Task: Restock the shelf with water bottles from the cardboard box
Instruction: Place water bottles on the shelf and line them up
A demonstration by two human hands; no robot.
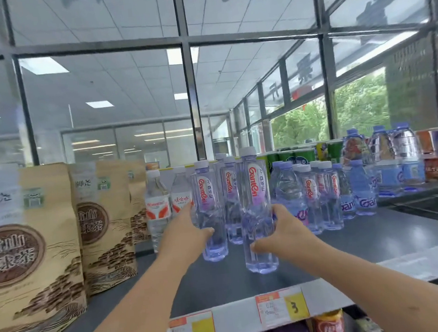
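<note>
Two clear Ganten water bottles with white caps stand upright on the dark top shelf (372, 234). My left hand (185, 228) grips the left bottle (210, 214) around its lower body. My right hand (284, 230) grips the nearer, taller-looking right bottle (256, 210) from its right side. More Ganten bottles (321, 196) stand in a group just behind and to the right, and two with red-and-white labels (168, 202) stand to the left. The cardboard box is out of view.
Tall brown paper tea bags (34, 248) fill the shelf's left side. Larger blue-capped bottles (389, 159), green cans and boxes stand at the far right. Price tags (282, 308) hang on the shelf's front edge, with goods on the shelf below. Glass windows rise behind.
</note>
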